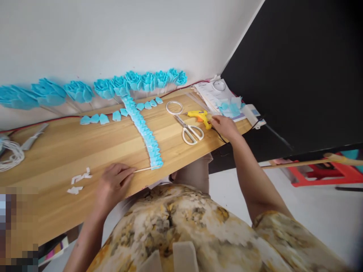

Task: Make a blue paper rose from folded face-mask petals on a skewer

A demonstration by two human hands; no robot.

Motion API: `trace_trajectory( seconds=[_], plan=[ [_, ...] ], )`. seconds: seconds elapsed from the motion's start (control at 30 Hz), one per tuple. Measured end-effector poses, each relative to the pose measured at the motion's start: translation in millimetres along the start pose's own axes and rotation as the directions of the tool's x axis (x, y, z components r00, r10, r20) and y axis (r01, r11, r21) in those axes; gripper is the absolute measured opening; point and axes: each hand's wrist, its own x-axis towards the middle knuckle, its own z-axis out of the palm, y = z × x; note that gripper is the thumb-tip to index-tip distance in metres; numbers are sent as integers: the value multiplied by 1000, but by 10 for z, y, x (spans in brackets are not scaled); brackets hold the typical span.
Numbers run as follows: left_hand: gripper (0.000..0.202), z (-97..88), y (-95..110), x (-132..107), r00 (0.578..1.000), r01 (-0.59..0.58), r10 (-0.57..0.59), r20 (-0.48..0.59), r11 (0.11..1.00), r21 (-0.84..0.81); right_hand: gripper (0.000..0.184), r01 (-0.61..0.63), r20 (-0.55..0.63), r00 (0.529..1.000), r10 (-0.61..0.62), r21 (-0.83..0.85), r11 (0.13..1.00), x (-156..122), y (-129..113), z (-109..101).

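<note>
My left hand (pixel 113 181) rests on the wooden table (pixel 70 147), fingers pinched on the bare end of a thin stick (pixel 143 169). Folded light-blue ribbon petals (pixel 146 132) cover the rest of that stick, which runs up the table. My right hand (pixel 225 126) reaches to the yellow glue gun (pixel 200 116) lying near the table's right end, with fingers at its handle. I cannot tell whether they grip it.
White-handled scissors (pixel 188 130) and a white tape ring (pixel 174 107) lie beside the gun. Loose blue petals (pixel 104 119) and blue ribbon roses (pixel 113 87) line the wall. White paper scraps (pixel 79 181), white cord (pixel 11 155), papers (pixel 218 96), a red stool (pixel 320 173).
</note>
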Motion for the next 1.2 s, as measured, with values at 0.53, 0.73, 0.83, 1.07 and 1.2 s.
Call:
trace_trajectory(
  seconds=[0.53,0.73,0.83,1.07,1.2],
  plan=[
    [17,-20,774,1012,947,-264,278,164,959,-100,20,-6,-135,961,242,864,503,-474,67,-210],
    [29,781,866,1838,777,-312,214,592,948,67,45,-21,9,988,152,997,79,-1209,-98,-436],
    [28,1030,879,1944,755,-326,199,625,941,94,50,-153,157,981,112,987,-45,-1413,-31,-370],
    [26,1361,1096,2143,690,-485,413,595,873,-43,48,30,-25,980,197,999,-24,-1412,103,-317],
    [28,1597,1076,2436,757,-416,334,562,909,21,45,87,-95,964,248,995,43,-1306,-13,-353]
  ],
)
